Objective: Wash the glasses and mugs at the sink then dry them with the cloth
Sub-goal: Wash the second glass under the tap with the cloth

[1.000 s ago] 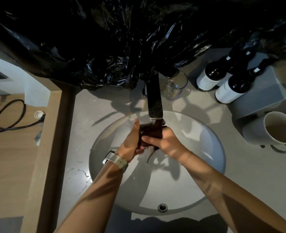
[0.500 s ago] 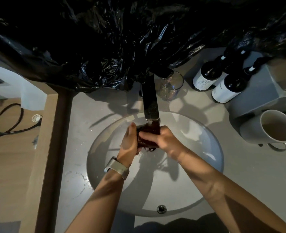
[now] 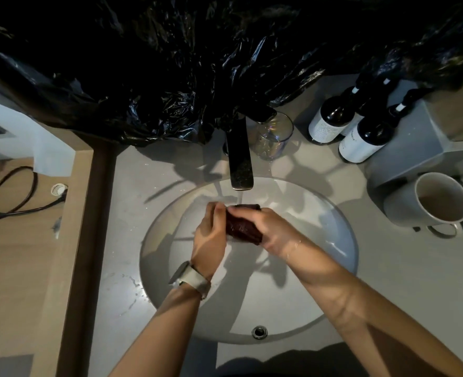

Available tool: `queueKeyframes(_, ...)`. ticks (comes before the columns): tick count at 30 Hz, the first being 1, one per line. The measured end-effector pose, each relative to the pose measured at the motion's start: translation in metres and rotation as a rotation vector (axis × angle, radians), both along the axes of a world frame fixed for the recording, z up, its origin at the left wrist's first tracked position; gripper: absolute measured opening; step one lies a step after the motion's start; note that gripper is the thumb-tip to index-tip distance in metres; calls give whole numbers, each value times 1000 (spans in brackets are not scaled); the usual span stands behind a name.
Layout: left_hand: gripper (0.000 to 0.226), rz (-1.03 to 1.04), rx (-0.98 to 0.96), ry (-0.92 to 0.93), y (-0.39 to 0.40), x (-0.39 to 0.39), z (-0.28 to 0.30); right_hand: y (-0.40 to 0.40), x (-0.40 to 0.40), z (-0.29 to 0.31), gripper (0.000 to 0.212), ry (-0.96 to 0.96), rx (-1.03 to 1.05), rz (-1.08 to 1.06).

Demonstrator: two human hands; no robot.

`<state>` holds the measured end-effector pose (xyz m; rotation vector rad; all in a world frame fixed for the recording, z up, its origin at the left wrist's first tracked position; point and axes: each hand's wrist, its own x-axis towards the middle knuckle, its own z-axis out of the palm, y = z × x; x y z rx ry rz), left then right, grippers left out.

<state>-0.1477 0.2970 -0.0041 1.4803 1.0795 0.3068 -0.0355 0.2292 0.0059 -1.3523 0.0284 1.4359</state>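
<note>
Fingers (image 3: 234, 210) of both hands curled round a dark red cloth (image 3: 242, 227) — left hand (image 3: 210, 235), right hand (image 3: 275, 231) — just below the tap (image 3: 240, 164), over the sink (image 3: 333, 240), clear glass (image 3: 274, 137) right of the tap, white mug (image 3: 431, 205) farther right on the desk (image 3: 388, 268).

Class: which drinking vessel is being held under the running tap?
The dark red glass, gripped by both hands over the basin; the clear glass and white mug stand on the counter.
</note>
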Motion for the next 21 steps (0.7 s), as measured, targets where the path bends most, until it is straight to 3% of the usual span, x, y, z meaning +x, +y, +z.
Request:
queueKeyframes(1,27,-15,75,-64,-2,-3,-1,3,6,5,26,102,-24,25)
queueKeyframes(3,26,-64,72,-113,0,-5,-3,5,12,13,16,101,-31,74)
queueKeyframes(8,59,70,-527,147,29,16,4,-2,-6,10,16,-367,179,144)
queueKeyframes(11,43,149,-323,165,25,20,1,9,2,11,18,-259,80,130)
queueKeyframes(13,32,76,10,-19,14,9,-3,14,15,12,14,-44,-56,184)
queueKeyframes(15,32,-13,137,-149,9,0,-9,16,23,14,15,14,-82,269)
queueKeyframes(17,35,-33,-1,-153,17,1,-14,15,20,13,14,-22,-23,197)
queueKeyframes(20,62,-30,-475,10,34,15,-3,4,8,9,18,-320,141,171)
queueKeyframes(21,65,-39,-522,56,36,19,-2,1,3,6,20,-372,185,193)
